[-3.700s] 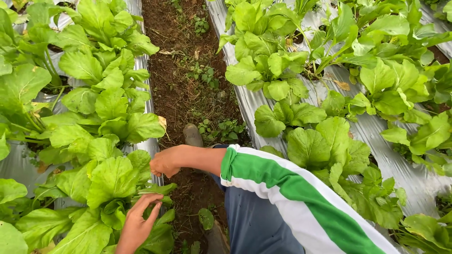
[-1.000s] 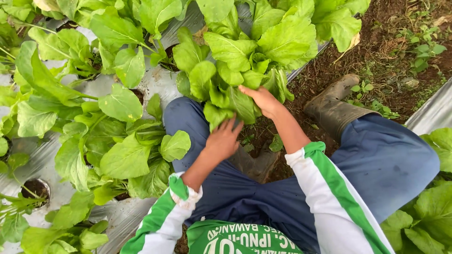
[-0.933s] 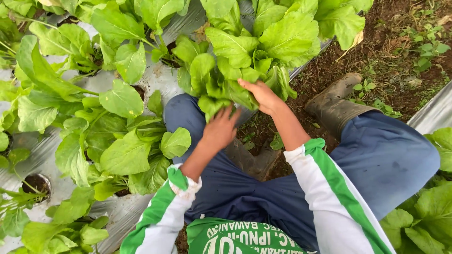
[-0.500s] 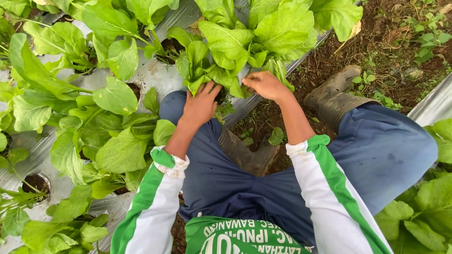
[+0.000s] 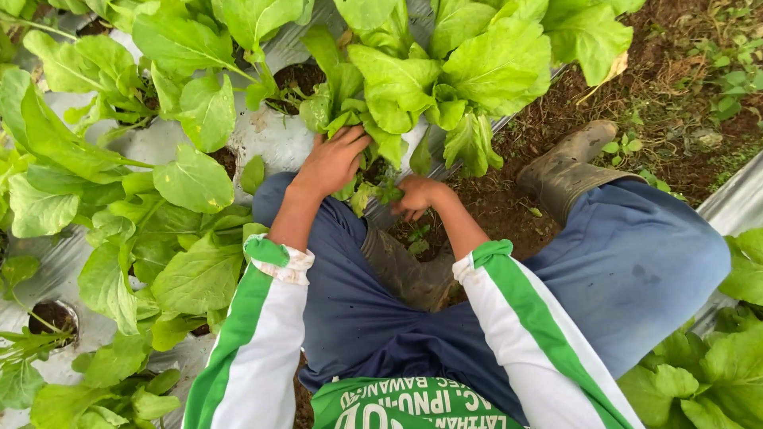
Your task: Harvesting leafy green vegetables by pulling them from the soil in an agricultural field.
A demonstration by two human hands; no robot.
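Observation:
I am crouched over a leafy green plant (image 5: 429,79) that grows through silver plastic mulch (image 5: 270,139). My left hand (image 5: 334,163) reaches under the plant's left side, with its fingers curled around the lower leaves. Below the plant my right hand (image 5: 417,197) is closed on a small green sprig (image 5: 388,192) at the mulch edge. Both arms wear white sleeves with green stripes. The plant's stem base is hidden by leaves and my hands.
More leafy plants (image 5: 183,183) crowd the mulch bed on the left. A dirt path (image 5: 675,79) with small weeds runs at the upper right. My rubber boots (image 5: 568,167) stand on the soil. Another bed with plants (image 5: 715,357) lies at the lower right.
My left hand has moved up to the plant's lower leaves. My right hand has dropped from the leaves to the plant's foot and closed on a sprig.

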